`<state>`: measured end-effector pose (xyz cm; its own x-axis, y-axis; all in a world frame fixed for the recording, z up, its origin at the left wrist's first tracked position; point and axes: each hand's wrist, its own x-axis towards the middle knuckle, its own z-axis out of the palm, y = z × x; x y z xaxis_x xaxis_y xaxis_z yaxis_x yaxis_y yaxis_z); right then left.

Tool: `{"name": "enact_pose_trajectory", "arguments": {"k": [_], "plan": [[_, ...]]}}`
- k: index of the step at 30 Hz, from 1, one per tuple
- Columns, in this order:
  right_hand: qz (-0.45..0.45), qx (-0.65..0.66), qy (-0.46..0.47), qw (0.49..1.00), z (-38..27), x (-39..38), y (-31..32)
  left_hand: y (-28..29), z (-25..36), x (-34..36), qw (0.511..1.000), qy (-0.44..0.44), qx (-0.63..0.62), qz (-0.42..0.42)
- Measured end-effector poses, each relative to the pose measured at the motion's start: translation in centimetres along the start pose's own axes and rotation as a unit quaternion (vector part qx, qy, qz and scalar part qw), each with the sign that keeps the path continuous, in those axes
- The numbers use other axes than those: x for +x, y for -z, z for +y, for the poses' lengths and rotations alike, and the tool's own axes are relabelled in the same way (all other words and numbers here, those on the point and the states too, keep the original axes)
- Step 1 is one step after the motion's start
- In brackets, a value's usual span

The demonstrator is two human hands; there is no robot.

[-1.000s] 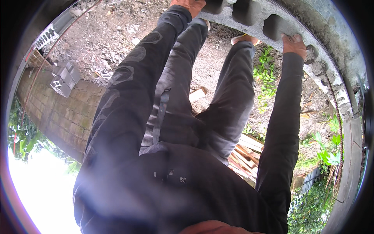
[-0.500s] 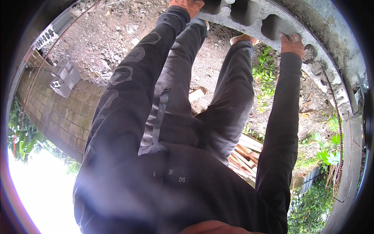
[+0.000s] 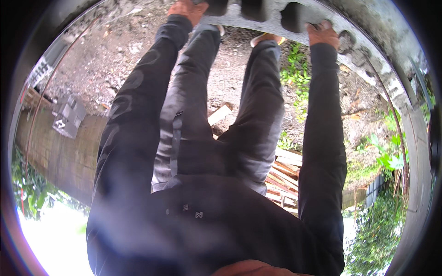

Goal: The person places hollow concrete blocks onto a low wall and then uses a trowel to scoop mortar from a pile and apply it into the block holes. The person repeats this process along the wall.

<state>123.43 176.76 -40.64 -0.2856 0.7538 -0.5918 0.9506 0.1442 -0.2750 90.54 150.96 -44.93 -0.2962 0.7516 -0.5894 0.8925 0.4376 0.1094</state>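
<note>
The far edge of view cuts off the bare left hand [image 3: 188,10] and the far side of the light-grey concrete piece with rounded hollows [image 3: 273,16], so its full shape cannot be told. A pale haze veils part of the black long-sleeved top [image 3: 239,216]. The left fingers bend at the concrete's left end, mostly out of sight. The bare right hand [image 3: 323,35] has bent fingers touching the near edge, just right of a deep hollow; whether either hand grips or merely rests, I cannot tell. The concrete lies across the far side, beyond the shoes, rough and pitted, its hollows dark inside. A rusty, thin steel bar [image 3: 386,92] stands out at right.
</note>
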Motion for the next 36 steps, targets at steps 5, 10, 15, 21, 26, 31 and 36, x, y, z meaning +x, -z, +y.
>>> {"name": "enact_pose_trajectory", "arguments": {"k": [5, 10, 15, 21, 26, 31, 36], "plan": [[0.023, 0.086, -0.001, 0.996, -0.6, -0.7, 0.4, 1.7, -0.9, 0.0, 0.996, 0.012, 0.013, -0.085], [0.081, 0.204, -0.065, 0.974, -1.2, -8.1, 1.7, 4.4, -0.3, -0.9, 0.970, 0.153, -0.188, -0.015], [0.050, 0.046, -0.136, 0.988, 6.3, -24.0, -1.3, 6.3, -0.7, -0.7, 0.960, 0.143, -0.221, -0.093], [-0.223, -0.042, -0.296, 0.928, 12.6, -38.8, -10.8, 8.5, -2.2, -2.6, 0.942, 0.059, -0.313, -0.102], [-0.153, 0.229, -0.328, 0.904, 9.4, -41.6, -14.0, 6.4, -7.5, -10.4, 0.971, -0.009, -0.237, -0.038], [-0.119, 0.198, -0.179, 0.956, 8.3, -42.1, -12.9, -0.4, -14.5, -35.5, 0.957, 0.227, -0.112, -0.143], [-0.084, 0.336, -0.231, 0.909, 11.4, -45.4, -8.2, -2.1, -16.2, -61.8, 0.837, 0.317, -0.101, -0.434]]}}
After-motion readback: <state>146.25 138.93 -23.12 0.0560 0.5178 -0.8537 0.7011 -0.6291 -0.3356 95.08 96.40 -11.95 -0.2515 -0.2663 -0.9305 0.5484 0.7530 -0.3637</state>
